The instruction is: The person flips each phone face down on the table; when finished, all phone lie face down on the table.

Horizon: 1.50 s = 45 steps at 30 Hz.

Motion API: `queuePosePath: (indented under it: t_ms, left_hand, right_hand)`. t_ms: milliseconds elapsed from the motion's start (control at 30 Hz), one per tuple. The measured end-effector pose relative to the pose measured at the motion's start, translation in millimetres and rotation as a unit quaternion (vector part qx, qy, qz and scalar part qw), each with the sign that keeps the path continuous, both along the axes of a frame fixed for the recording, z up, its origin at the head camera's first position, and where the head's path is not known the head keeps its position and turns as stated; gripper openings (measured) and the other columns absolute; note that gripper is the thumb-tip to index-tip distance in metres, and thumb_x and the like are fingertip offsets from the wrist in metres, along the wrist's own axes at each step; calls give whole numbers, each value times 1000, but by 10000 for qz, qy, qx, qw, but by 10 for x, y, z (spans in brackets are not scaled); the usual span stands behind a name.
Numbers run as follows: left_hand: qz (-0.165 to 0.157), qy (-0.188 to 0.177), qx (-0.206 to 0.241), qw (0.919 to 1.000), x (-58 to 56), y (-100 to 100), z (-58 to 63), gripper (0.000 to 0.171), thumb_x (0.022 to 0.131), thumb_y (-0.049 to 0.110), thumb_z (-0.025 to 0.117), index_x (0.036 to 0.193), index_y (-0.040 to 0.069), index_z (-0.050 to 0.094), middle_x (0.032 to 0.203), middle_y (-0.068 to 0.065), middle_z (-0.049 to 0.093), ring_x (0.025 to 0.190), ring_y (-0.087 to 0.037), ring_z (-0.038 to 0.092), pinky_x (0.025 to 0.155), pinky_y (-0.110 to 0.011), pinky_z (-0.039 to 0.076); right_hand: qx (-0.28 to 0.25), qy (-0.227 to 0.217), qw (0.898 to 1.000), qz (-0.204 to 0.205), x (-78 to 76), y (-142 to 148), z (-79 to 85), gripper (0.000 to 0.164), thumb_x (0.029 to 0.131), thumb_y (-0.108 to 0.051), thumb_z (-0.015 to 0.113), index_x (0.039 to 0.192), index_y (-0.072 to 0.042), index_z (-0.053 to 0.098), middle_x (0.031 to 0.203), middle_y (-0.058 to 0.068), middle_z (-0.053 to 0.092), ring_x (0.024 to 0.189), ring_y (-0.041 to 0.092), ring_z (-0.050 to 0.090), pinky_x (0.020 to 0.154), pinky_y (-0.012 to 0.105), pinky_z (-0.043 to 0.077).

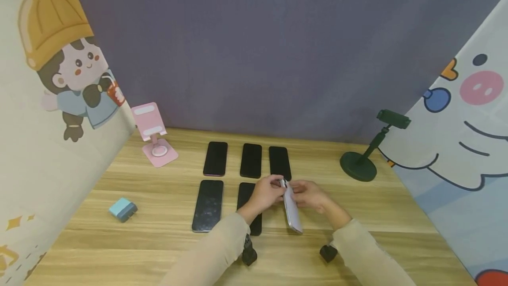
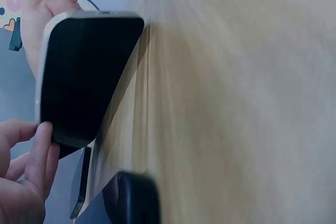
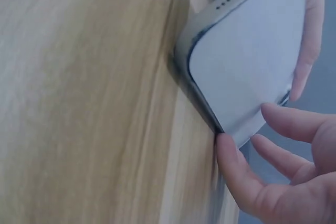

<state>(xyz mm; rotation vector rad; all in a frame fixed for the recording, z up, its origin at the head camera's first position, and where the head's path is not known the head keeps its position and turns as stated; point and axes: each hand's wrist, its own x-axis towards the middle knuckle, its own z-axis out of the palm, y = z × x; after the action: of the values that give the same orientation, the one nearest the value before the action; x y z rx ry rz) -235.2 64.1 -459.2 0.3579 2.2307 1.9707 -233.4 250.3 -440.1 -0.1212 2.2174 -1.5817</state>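
Observation:
Over the table, a smartphone (image 1: 292, 211) with a pale lilac back is tilted on its long edge between both hands. My left hand (image 1: 267, 192) pinches its far end; in the left wrist view its fingers (image 2: 41, 153) lie against the edge of the black screen. The right hand (image 1: 311, 196) holds the other side, and in the right wrist view its fingers and thumb (image 3: 236, 169) meet at the phone's edge by the pale back. Several dark phones lie flat nearby; a black one (image 1: 257, 224) is partly hidden under my left forearm.
In the back row lie three black phones (image 1: 215, 159); a larger dark phone (image 1: 208, 206) lies front left. A pink phone stand (image 1: 158, 158) is back left, a dark green stand (image 1: 358, 167) back right. A blue charger plug (image 1: 123, 209) sits on the wooden table (image 1: 158, 250) at left.

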Motion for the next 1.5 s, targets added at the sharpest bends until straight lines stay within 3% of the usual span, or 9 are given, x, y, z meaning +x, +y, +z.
queuePosePath:
  t_ms: [200,433,667,833,1033,1233,1300,1400,1500]
  left_hand:
    - [0,224,-1044,9943,-41,-42,14,40,80,0,74,118,-7,63,89,-4,63,78,-13,61,64,-23,53]
    - [121,433,-2027,9782,-63,-24,0,41,75,0,77,113,-9,65,82,-6,64,71,-14,58,63,-24,51]
    - [206,500,-2536,9658,-85,-1,-20,46,75,2,78,118,-9,64,108,-17,67,90,-21,62,81,-31,53]
    - [247,435,-2832,9578,-78,15,4,47,76,4,79,118,-10,63,112,-20,64,98,-26,62,85,-35,52]
    - [74,531,-2972,9533,-89,-24,34,44,77,5,78,117,-8,64,113,-18,65,96,-24,62,83,-33,53]
    - [-67,276,-2620,9646,-63,-237,147,42,82,4,73,122,-3,63,105,-15,66,86,-23,63,73,-36,55]
    - [-2,383,-2538,9665,-68,-342,171,42,81,3,72,122,-3,62,104,-16,65,86,-24,63,73,-37,54]
    - [170,587,-2537,9653,-78,-521,183,41,81,3,74,120,-3,63,106,-18,64,90,-27,63,74,-39,54]
    - [286,610,-2569,9641,-78,-700,178,39,84,5,75,120,-2,62,109,-20,63,94,-30,63,76,-40,54]
  right_hand:
    - [598,102,9973,-408,-6,-40,-20,49,87,7,66,132,13,48,109,25,53,94,30,60,80,42,56]
    - [1137,311,9908,-658,-37,-99,-64,48,83,8,70,127,10,52,100,20,55,83,26,58,69,35,56]
    - [1566,569,9836,-697,-80,-145,-94,49,80,7,73,125,7,55,95,17,56,78,23,58,62,31,53]
    - [1859,726,9774,-696,-86,-172,-78,49,78,8,73,124,7,56,93,16,56,76,24,58,61,31,54]
    - [2127,818,9718,-612,-96,-181,-46,49,78,7,74,123,8,56,91,15,56,73,23,58,60,31,54]
    - [2797,1301,9507,-320,-77,-225,82,45,82,-7,75,122,5,58,103,20,64,91,33,62,75,42,55]
    - [2953,1438,9441,-279,-63,-289,132,43,83,-11,75,122,2,60,109,22,63,98,35,61,79,44,53]
    - [2919,1462,9450,-199,-43,-432,174,43,86,-13,74,123,0,60,114,22,62,100,35,60,78,44,53]
    - [2694,1361,9532,-195,-30,-590,175,46,86,-12,74,127,-1,57,111,17,60,93,29,60,73,40,53]
